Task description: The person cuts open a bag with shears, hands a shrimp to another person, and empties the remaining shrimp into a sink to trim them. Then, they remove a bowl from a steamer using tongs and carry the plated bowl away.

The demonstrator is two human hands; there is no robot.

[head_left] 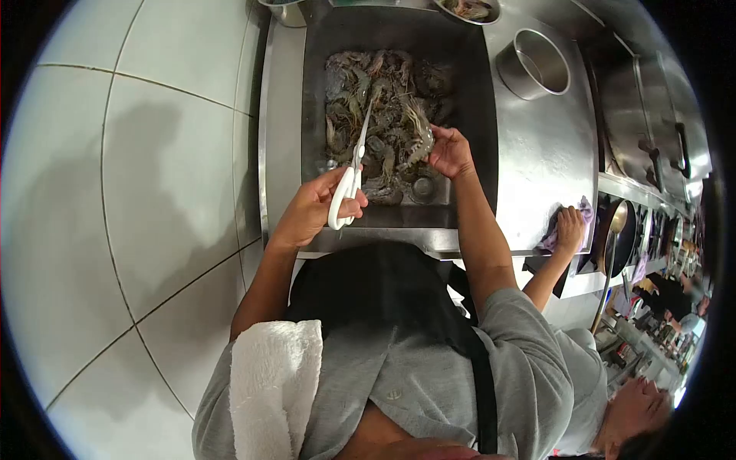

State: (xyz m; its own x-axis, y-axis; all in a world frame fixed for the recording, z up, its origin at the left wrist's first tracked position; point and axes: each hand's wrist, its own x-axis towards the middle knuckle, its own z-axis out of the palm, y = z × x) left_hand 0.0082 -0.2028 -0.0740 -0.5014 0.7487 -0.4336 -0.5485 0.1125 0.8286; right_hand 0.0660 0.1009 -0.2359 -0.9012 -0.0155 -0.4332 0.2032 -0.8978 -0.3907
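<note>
My left hand (318,207) is closed on the white handles of a pair of scissors (349,184), whose narrow blades point up over the sink. In my right hand (451,152) is a large raw shrimp (418,134), gripped at its right side and held above the others. Beneath both hands, a heap of grey-brown shrimp (383,80) fills much of the dark sink basin (471,84). A round metal drain piece (422,188) shows at the basin's near end.
An open metal pot (534,64) stands on the steel counter (529,153) to the right. A bowl (469,9) with shrimp sits at the far edge. Beside me, a co-worker's hand (570,228) presses a purple cloth (586,211) on the counter. A tiled wall (169,153) rises at left.
</note>
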